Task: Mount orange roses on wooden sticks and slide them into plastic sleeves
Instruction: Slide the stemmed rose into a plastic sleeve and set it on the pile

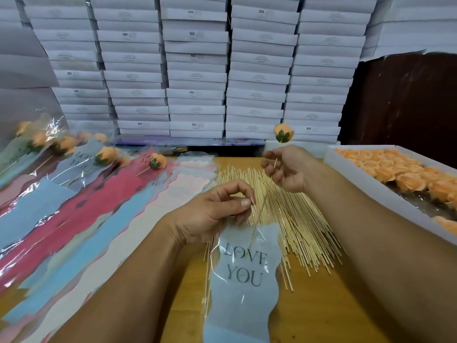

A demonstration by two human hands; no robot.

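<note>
The left hand pinches the clear top edge of a pale blue plastic sleeve printed "LOVE YOU", thumb and fingers curled on the film. The right hand pinches a wooden stick higher up; its lower end sits inside the sleeve's mouth, and an orange rose with green leaves tops it. Under both lies a spread of loose sticks on the wooden table. Left of them, empty sleeves in red, blue and pink overlap, with finished sleeved roses beyond. To the right a white box holds orange rose heads. Stacked white cartons fill the back.
</note>
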